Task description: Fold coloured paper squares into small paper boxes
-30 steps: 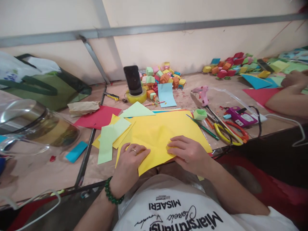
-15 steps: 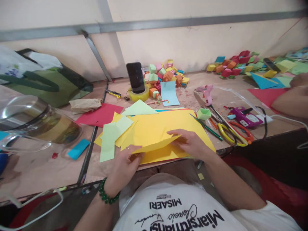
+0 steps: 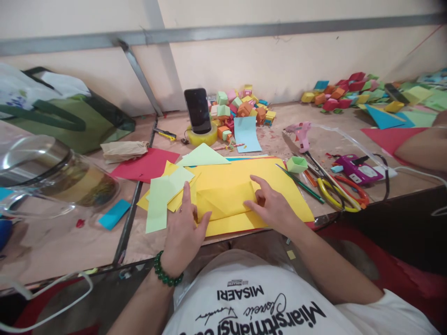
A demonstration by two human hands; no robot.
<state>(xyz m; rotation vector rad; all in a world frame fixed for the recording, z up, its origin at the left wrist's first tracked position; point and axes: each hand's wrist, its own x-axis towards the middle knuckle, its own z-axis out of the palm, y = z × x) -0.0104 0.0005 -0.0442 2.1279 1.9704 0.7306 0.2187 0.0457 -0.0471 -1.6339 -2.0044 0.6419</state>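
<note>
A folded piece of yellow paper (image 3: 223,201) lies on larger yellow sheets (image 3: 279,179) near the table's front edge. My left hand (image 3: 184,228), with a green bead bracelet on its wrist, is at the paper's left end. Its index finger points forward and its thumb is spread along the lower left corner. At the right end, my right hand (image 3: 274,207) has thumb and index finger apart, the thumb tip touching the paper; its other fingers are curled. Neither hand grips the paper. Light green paper strips (image 3: 157,204) lie left of the stack.
A phone (image 3: 197,110) stands in a tape roll (image 3: 202,137) before a pile of paper cubes (image 3: 244,109). At right are a pink glue gun (image 3: 303,135), scissors (image 3: 324,193) and a purple power strip (image 3: 356,168). A glass jug (image 3: 84,186) stands left. Another person's arm (image 3: 417,144) rests far right.
Both hands have let go of the yellow paper, which was raised and curved and now lies flatter with its near edge folded. My left index finger has stretched forward.
</note>
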